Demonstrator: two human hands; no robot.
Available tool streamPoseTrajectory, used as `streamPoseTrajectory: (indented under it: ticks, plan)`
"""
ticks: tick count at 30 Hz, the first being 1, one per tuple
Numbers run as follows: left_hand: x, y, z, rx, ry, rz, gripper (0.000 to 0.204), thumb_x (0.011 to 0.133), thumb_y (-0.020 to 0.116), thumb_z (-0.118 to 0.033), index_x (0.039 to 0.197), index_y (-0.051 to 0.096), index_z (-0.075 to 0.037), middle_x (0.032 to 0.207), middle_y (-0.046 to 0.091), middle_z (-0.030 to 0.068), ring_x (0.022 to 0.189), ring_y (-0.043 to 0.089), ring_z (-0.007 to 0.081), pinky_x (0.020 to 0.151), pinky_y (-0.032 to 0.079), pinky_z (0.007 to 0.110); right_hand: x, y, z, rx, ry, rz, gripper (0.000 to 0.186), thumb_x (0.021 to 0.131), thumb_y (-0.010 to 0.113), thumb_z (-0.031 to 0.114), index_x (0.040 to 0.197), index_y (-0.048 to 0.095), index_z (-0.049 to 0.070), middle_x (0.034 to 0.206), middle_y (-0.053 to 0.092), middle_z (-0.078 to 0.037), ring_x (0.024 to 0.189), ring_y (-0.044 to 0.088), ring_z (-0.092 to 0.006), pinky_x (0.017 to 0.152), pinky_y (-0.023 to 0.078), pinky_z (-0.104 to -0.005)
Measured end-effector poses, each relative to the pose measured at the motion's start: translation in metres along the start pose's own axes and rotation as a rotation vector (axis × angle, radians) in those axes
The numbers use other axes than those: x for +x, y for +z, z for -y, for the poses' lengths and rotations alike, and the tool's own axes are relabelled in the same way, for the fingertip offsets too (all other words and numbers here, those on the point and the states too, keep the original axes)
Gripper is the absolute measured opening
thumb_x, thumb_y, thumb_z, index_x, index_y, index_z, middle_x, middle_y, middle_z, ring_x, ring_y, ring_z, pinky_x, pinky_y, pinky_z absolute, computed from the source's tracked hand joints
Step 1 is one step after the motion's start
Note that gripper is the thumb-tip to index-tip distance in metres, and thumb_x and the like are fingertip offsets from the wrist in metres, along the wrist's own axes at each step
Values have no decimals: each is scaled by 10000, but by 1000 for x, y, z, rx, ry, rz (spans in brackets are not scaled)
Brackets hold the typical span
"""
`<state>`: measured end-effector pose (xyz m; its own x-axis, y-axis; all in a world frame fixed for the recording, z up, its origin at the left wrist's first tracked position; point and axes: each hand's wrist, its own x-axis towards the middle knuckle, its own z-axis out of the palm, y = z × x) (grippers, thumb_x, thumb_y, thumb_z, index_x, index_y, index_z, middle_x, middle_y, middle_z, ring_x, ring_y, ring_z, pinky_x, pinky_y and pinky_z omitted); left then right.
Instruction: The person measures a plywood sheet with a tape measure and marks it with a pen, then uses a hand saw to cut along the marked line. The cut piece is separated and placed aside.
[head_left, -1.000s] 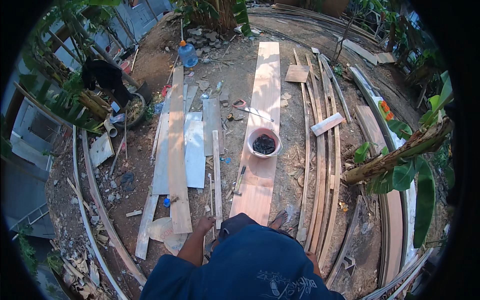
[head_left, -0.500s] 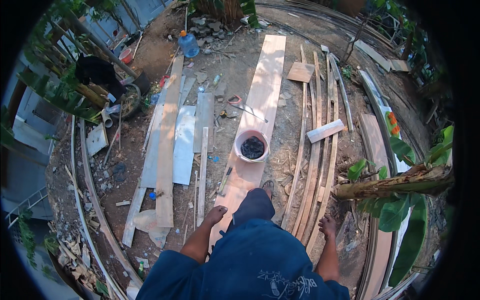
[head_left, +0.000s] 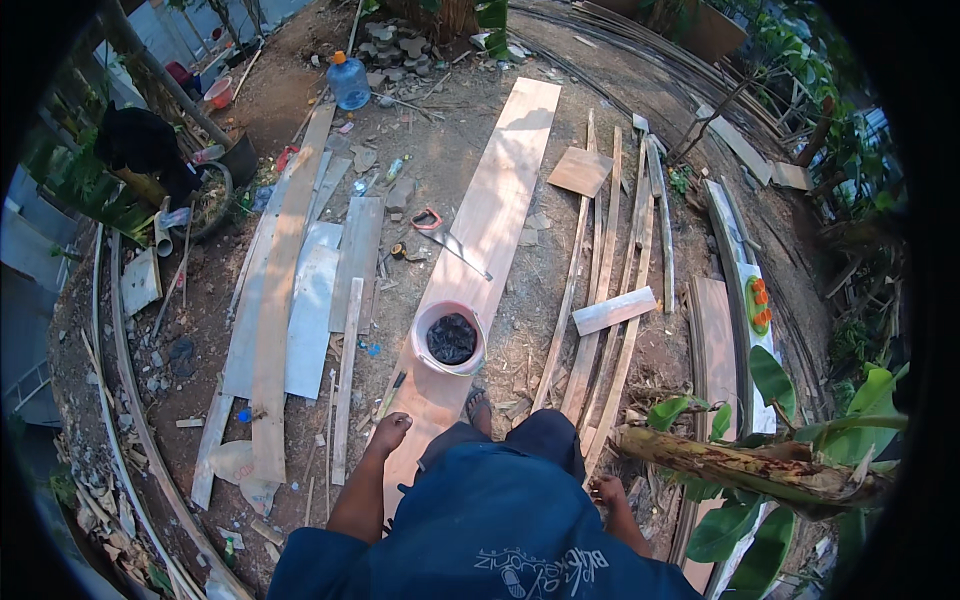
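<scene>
My left hand (head_left: 391,433) hangs loosely curled over the near end of a long wooden board (head_left: 480,235), with nothing seen in it. Just beyond that hand, a hammer (head_left: 391,394) lies on the board's left edge. A pinkish bucket (head_left: 423,352) stands on the board, with a black plastic bag (head_left: 451,340) inside. Farther up lies a handsaw (head_left: 452,244) with an orange and black handle. My right hand (head_left: 607,491) is low at my right side beside my leg, its fingers loosely bent and apart, holding nothing that I can see.
Planks (head_left: 285,290) and grey sheets (head_left: 318,310) lie at left. Long wooden strips (head_left: 597,370) run along the right, with a short board (head_left: 614,311) across them. A banana stem (head_left: 740,458) juts in at right. A blue water jug (head_left: 349,84) stands far off.
I have stepped nearer to the bucket, and the view has shifted, with a sandalled foot now plainer beside the board. My right hand has drawn in toward my body.
</scene>
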<state>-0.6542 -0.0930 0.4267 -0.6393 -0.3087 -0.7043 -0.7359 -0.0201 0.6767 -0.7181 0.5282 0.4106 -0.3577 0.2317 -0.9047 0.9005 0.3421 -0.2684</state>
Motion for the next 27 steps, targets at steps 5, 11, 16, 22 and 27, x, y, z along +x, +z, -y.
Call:
streamPoseTrajectory:
  ticks: [5,11,16,22,27]
  plan:
    - [16,7,-97,-135,107,-71,426,935,621,-250,1265,588,17,885,641,70,818,610,136,755,494,279,10,8,227,22,-324,24,325,946,562,153,1259,553,64,873,641,-94,623,586,-172,491,445,-307]
    - [-16,12,-73,-325,-53,-335,458,949,607,-260,1322,546,-1,1051,661,123,897,639,184,822,500,318,34,82,414,-437,-569,275,433,902,605,158,1297,525,-2,884,656,-109,675,625,-192,483,477,-320]
    - [-84,64,43,-707,-404,-816,322,950,610,-254,1165,632,-16,961,650,57,795,628,147,681,511,277,48,179,503,-941,-682,458,450,898,602,180,1304,547,-6,939,698,-142,733,675,-223,600,543,-348]
    - [-172,231,83,-1185,-629,-883,187,928,592,-243,857,612,-72,697,556,12,563,548,127,422,383,276,63,280,580,-1603,-954,652,455,873,627,264,1233,612,-13,925,729,-174,793,712,-237,775,552,-359]
    - [-109,326,-1,-1134,-907,-765,354,966,518,-430,917,606,-91,820,536,32,728,613,175,571,462,353,90,347,618,-1847,-1058,604,495,845,667,303,1237,620,6,976,717,-209,881,710,-272,845,541,-399]
